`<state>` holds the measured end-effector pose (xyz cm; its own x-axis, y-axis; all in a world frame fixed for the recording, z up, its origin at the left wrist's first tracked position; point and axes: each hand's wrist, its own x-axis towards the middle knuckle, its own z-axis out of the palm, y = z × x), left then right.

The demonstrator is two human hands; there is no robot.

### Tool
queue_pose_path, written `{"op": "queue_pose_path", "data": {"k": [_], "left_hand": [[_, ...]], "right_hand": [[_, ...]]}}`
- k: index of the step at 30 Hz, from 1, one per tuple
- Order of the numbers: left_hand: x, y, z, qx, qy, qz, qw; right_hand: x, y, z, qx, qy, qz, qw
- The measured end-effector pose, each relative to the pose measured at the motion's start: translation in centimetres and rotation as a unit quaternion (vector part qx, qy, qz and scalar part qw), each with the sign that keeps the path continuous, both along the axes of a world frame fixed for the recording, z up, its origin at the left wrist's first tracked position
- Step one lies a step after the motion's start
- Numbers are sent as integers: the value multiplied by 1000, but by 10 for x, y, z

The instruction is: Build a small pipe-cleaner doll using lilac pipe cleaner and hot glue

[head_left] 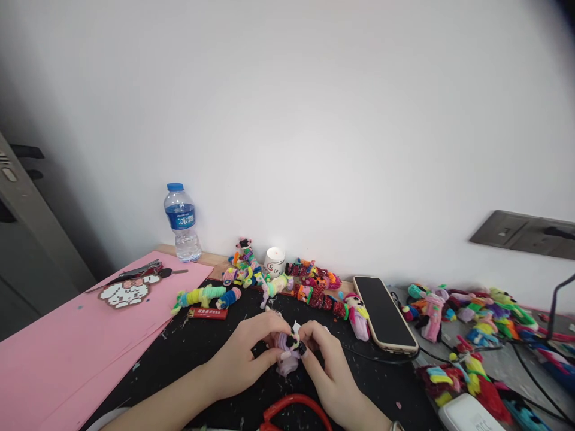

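My left hand point(245, 359) and my right hand point(330, 368) meet over a black mat point(197, 353) and pinch a small fuzzy craft figure point(288, 350), lilac with black and white parts. Both hands' fingertips are closed on it, the left from the left side, the right from the right. Behind my hands lie several bright pipe-cleaner figures point(269, 278) in a loose row. A red lighter point(207, 313) lies to the left of my hands.
Pink paper point(67, 341) covers the table's left, with a beaded piece point(123, 293) and scissors point(135, 273). A water bottle point(182, 223) and a small white jar point(274, 261) stand by the wall. A phone point(384, 311), more figures point(476, 317), cables and a red band point(294, 407) lie nearby.
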<state>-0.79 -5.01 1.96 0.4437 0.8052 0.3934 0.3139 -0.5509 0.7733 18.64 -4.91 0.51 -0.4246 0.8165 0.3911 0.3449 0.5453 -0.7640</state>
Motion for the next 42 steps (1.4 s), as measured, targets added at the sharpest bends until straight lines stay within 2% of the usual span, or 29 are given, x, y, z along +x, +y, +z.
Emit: {"op": "queue_pose_path", "data": {"k": [4,9,14,22,28,32,35,38,42], "left_hand": [[0,-1,4,64,15,-4,998],[-1,-2,4,84,13,-27,996],[-2,-3,4,105,23,-41,993],[-1,-4,3,109,42,-61,991],[-2,-4,3,94,29,-60,993],[-1,-3,0,53,-15,-20,998],[2,-3,-3,-49,-74,21,996],[5,-3,-6,-135,-131,22,982],[6,-1,-10,-174,-179,12,968]], "right_hand": [[-3,-2,2,14,1,-4,1000],[-1,-2,1,54,1,-19,998],[3,-2,-3,37,29,-26,999],[4,-5,-1,38,-2,5,999],[3,-4,-3,49,-10,-6,999],[3,-3,-5,47,-6,-41,998],[3,-3,-5,54,-8,-41,998],[3,-3,-3,70,-18,-25,997],[3,-4,-1,77,-36,-19,996]]}}
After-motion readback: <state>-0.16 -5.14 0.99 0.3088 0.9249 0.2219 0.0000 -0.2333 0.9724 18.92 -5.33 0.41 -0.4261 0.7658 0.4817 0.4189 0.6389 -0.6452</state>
